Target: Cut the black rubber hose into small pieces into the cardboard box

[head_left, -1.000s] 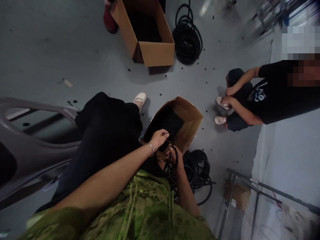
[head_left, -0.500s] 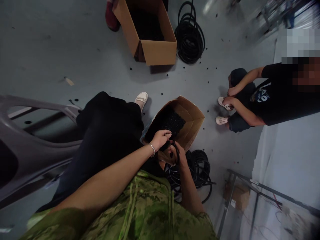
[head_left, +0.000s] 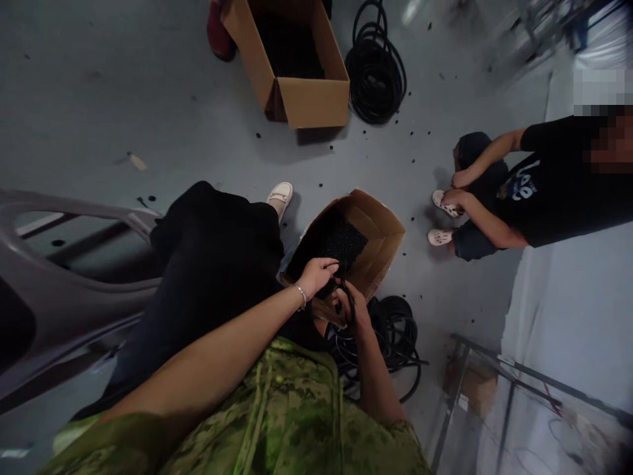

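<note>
My left hand (head_left: 316, 276) is closed in a pinch on a thin black strip (head_left: 334, 264), held over the near part of an open cardboard box (head_left: 384, 227). Just right of it, my right hand (head_left: 360, 309) wraps round black-handled scissors (head_left: 352, 307); their blades point up toward the strip. Whether the blades touch it I cannot tell. Small black pieces (head_left: 346, 239) lie heaped inside the box. A tangle of black hose (head_left: 398, 323) rests on the floor beside the box, partly behind my right forearm.
A larger cardboard box (head_left: 316, 102) with dark contents stands at the top, beside a coil of black hose (head_left: 376, 79). A person in a black shirt (head_left: 558, 185) sits at the right. A grey chair (head_left: 74, 264) is at the left. Black bits dot the floor.
My hands keep almost the same place over the box. The scissors in my right hand have shifted slightly in angle. The view has moved a little.
</note>
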`<state>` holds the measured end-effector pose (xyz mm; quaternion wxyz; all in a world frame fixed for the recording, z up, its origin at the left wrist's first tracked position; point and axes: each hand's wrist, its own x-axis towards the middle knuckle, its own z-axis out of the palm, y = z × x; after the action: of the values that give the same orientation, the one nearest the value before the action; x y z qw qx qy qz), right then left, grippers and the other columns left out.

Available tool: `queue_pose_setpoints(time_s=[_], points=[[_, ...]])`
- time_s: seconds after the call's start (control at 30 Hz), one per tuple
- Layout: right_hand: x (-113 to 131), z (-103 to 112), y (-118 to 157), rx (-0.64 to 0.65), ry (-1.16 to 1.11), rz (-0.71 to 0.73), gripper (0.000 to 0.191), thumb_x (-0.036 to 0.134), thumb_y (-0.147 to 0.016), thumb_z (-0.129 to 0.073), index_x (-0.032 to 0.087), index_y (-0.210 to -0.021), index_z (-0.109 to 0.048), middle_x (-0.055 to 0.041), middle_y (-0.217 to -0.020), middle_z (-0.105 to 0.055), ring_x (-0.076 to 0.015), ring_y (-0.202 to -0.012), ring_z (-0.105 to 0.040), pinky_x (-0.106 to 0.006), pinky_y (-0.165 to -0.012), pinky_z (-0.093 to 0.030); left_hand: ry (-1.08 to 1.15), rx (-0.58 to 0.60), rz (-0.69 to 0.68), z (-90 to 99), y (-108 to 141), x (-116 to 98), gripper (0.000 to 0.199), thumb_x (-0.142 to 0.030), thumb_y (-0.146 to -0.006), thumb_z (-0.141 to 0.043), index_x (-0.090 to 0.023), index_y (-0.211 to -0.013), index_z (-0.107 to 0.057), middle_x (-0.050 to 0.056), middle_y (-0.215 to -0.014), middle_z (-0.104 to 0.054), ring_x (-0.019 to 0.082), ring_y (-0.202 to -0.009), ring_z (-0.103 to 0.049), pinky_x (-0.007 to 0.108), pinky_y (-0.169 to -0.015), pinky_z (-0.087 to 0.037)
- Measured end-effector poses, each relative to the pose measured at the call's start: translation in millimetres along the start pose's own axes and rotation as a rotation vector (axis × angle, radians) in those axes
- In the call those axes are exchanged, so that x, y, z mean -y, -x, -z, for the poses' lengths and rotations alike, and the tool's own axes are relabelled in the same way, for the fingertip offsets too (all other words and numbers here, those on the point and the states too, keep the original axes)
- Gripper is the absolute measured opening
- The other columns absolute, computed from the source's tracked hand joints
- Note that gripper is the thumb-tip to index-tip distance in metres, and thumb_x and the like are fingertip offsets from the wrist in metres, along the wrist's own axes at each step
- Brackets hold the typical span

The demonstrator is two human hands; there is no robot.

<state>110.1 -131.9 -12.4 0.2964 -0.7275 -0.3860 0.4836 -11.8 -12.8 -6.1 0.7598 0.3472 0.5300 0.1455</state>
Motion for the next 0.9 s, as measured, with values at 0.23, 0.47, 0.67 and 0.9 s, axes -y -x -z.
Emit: queue_pose_setpoints(time_s=[0.23, 0.47, 0.67, 0.9], points=[[-2.0, 1.7, -0.4, -0.018, 0.057, 0.035, 0.046, 0.047, -0.087, -0.055, 0.017, -0.121, -0.062, -0.0024, -0.077, -0.067, -0.0137, -0.063, -0.061, -0.027, -0.066, -0.049, -0.037, -0.003, -0.010, -1.0, 2.6, -3.7, 0.029, -0.016, -0.082, -0.058, -0.009, -0.105, -0.074, 0.004, -0.070, -0.069, 0.012, -0.064, -0.058, 0.023, -0.065, -0.046], [-1.4, 2.6, -4.2, -0.018, 0.058, 0.017, 0.049, 0.047, -0.087, -0.056, 0.016, -0.124, -0.061, -0.0021, -0.075, -0.066, -0.0140, -0.063, -0.061, -0.027, -0.066, -0.050, -0.043, 0.000, -0.053, -0.4, 0.0, -0.7, 0.027, -0.018, -0.078, -0.062, -0.010, -0.100, -0.075, 0.006, -0.075, -0.072, 0.015, -0.071, -0.062, 0.026, -0.072, -0.048], [-0.8, 4.1, -4.3, -0.015, 0.083, 0.008, 0.048, 0.048, -0.086, -0.056, 0.017, -0.123, -0.062, -0.0027, -0.077, -0.066, -0.0151, -0.065, -0.060, -0.027, -0.064, -0.050, -0.051, 0.005, -0.082, -0.5, -2.7, 2.8, 0.024, -0.018, -0.077, -0.063, -0.012, -0.096, -0.076, 0.005, -0.075, -0.072, 0.014, -0.070, -0.061, 0.025, -0.070, -0.047], [-0.7, 4.9, -1.8, -0.001, 0.074, 0.024, 0.048, 0.046, -0.088, -0.053, 0.015, -0.124, -0.061, -0.0022, -0.077, -0.066, -0.0143, -0.066, -0.060, -0.028, -0.069, -0.048, -0.050, 0.006, -0.074, -1.4, -3.1, 4.3, 0.027, -0.016, -0.079, -0.061, -0.010, -0.102, -0.074, 0.007, -0.084, -0.074, 0.015, -0.074, -0.063, 0.027, -0.076, -0.048]])
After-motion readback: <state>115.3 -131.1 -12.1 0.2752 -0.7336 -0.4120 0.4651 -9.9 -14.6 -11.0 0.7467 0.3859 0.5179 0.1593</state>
